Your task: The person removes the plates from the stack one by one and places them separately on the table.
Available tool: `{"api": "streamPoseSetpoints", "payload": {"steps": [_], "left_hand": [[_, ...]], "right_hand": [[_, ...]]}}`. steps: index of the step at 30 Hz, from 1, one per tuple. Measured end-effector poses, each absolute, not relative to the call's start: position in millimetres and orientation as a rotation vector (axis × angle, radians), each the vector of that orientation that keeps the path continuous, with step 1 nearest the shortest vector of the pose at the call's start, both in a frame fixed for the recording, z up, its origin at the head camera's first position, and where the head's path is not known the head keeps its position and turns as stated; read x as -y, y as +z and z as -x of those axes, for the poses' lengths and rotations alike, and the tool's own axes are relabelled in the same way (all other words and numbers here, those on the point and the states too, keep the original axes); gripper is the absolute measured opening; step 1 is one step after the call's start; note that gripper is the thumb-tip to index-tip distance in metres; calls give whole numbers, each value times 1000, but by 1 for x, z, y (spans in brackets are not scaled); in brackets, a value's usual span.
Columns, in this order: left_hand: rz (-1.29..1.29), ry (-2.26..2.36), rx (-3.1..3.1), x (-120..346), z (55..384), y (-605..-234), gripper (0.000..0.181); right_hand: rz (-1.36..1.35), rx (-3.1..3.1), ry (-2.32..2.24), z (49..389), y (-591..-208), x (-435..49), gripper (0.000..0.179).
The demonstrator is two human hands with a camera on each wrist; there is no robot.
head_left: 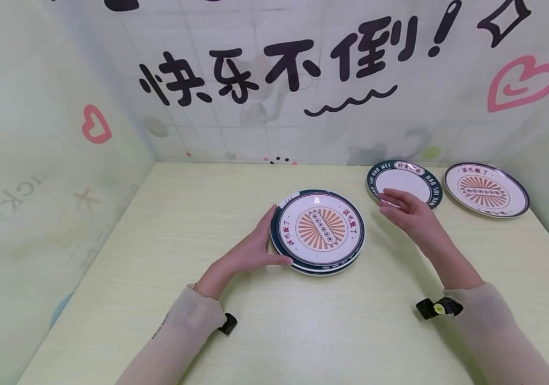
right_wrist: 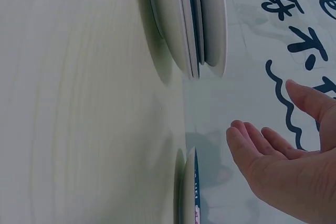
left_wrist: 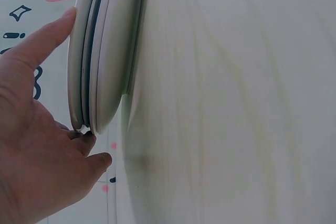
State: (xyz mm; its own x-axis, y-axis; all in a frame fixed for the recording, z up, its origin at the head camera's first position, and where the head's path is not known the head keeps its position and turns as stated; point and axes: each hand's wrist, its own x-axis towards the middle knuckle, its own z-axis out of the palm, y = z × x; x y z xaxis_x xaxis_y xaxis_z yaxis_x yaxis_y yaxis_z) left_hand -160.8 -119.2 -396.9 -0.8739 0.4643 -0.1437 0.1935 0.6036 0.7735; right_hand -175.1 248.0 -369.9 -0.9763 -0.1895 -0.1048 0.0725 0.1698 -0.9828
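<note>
Near the table's middle is a stack of plates [head_left: 321, 235], seen edge-on in the left wrist view. Its top plate is white with an orange sunburst print and lies over a plate with a dark green rim. My left hand [head_left: 250, 246] holds the stack by its left side, thumb along the front rim and fingers around the back-left rim. Right of the stack, my right hand [head_left: 411, 214] is raised, fingers loosely bent and holding nothing. In the head view it overlaps a green-rimmed plate [head_left: 402, 184], hiding part of its front.
At the back right lies another sunburst plate [head_left: 486, 190], close to the right wall panel. A printed panel [head_left: 265, 128] with black lettering borders the table [head_left: 197, 214] at the back. Another panel [head_left: 62, 187] stands along the left side.
</note>
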Motion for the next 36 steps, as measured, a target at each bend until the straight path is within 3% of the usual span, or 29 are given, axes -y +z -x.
{"api": "streamPoseSetpoints", "payload": {"steps": [17,36], "left_hand": [[-538,1164,-2497,120,161,-398,127],[-523,1160,-2499,119,162,-397,128]], "right_hand": [[252,-2202,-1814,175,-377,-228,61],[200,-2418,-1649,182,-380,-210,63]]}}
